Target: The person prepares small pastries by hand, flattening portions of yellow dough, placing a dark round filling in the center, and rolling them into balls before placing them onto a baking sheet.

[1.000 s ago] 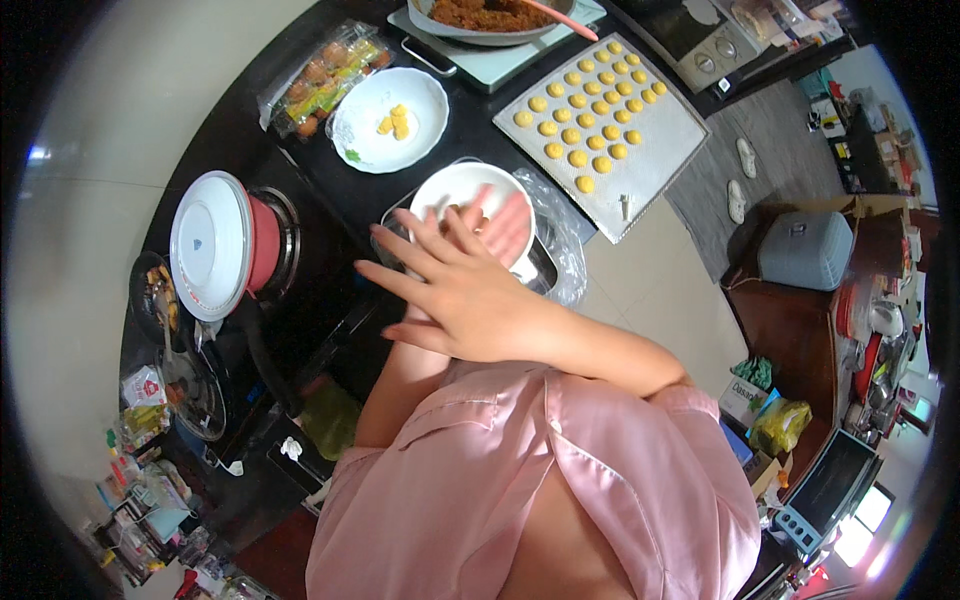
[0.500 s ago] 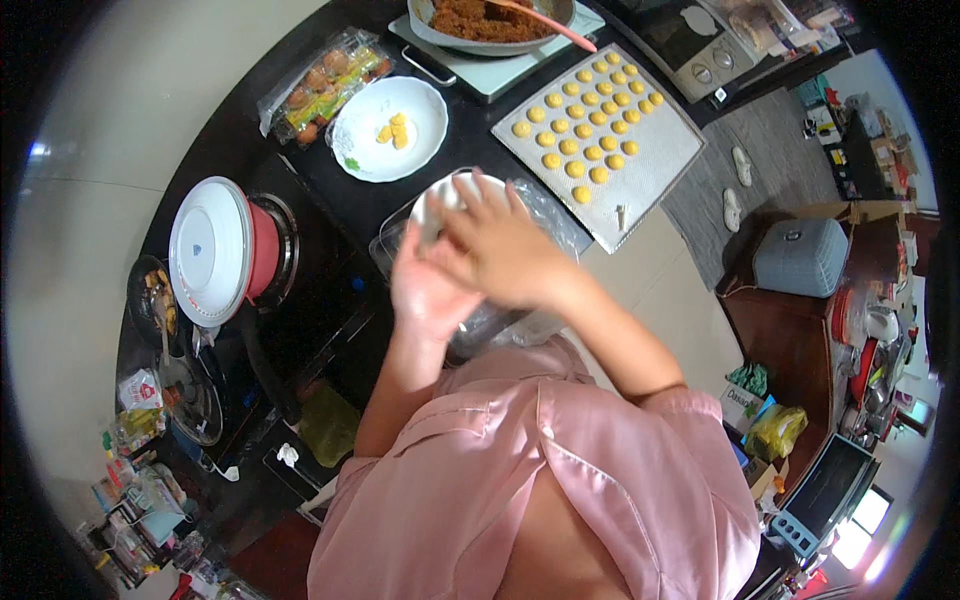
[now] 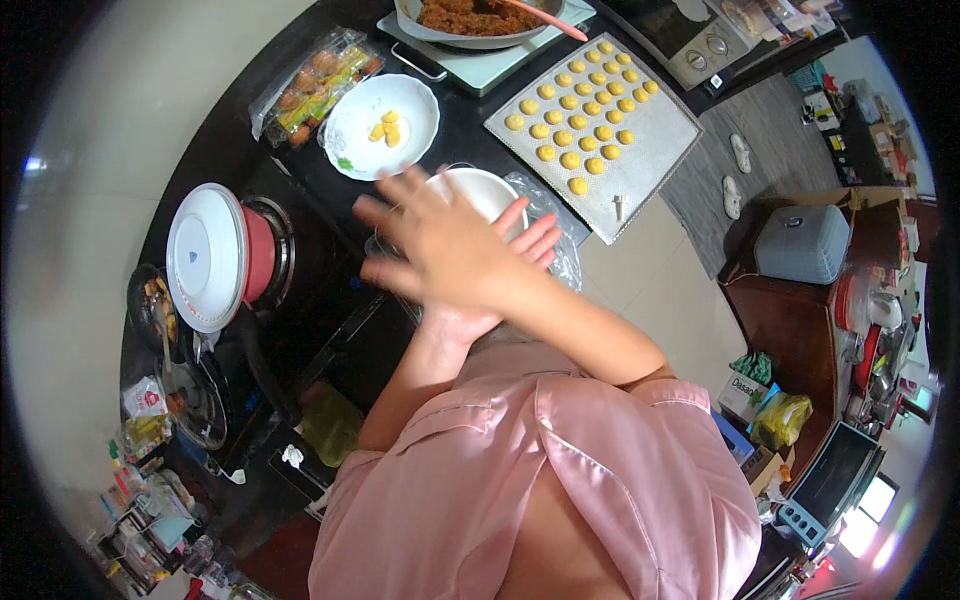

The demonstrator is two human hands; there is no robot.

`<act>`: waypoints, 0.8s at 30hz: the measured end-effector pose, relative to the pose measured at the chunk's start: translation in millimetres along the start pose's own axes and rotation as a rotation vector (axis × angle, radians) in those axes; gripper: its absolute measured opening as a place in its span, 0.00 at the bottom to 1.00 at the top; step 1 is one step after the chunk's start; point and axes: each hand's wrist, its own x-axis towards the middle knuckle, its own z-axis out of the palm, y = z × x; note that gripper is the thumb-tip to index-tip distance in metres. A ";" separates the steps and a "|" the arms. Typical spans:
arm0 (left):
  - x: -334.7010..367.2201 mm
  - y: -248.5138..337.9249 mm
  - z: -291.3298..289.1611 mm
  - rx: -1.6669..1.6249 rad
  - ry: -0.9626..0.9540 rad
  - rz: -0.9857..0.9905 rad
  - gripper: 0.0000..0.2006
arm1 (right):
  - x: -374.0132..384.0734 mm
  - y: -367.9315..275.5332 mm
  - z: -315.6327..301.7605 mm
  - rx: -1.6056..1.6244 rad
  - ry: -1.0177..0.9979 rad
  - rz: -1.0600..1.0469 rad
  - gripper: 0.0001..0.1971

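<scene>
My right hand (image 3: 435,245) lies across my left hand (image 3: 532,242), palm to palm, over a white bowl (image 3: 485,188) at the counter edge. The right fingers are spread to the left and smeared by motion. Beneath, the left hand is turned up, its fingertips stretched out to the right. Whether anything sits between the palms is hidden. Just beyond is a scalloped white dish (image 3: 355,130) with several yellow dough pieces (image 3: 386,128). To the right, a silver tray (image 3: 645,165) bears rows of small yellow rounds (image 3: 583,122) and a small metal piece (image 3: 619,208).
A pan of brown crumbly filling (image 3: 470,18) with a pink-handled utensil stands at the back on a white appliance. Bagged eggs (image 3: 320,82) lie left of the dish. On the stove at left is a red pot (image 3: 258,245) under a white lid (image 3: 205,255). Clear plastic (image 3: 562,255) surrounds the bowl.
My right hand has slid left across the left one, while the left fingers have come out to the right. The view has shifted slightly.
</scene>
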 end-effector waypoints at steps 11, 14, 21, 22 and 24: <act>7.9 8.2 -2.2 -0.124 -0.344 0.104 0.34 | -14.6 5.0 -22.2 0.042 0.112 -0.071 0.27; 4.0 19.3 -3.4 -0.483 -0.152 -0.043 0.30 | -33.3 28.7 -71.4 0.558 0.442 0.100 0.22; 8.3 20.2 28.2 -0.278 -0.011 0.004 0.29 | -73.6 44.6 -70.9 0.473 0.677 0.333 0.13; 9.8 18.2 36.9 -0.083 0.233 0.075 0.29 | -76.5 44.4 -67.5 0.346 0.623 0.239 0.12; 13.1 18.3 25.9 -0.130 0.182 0.040 0.28 | -78.7 35.0 -68.6 0.074 0.409 0.139 0.18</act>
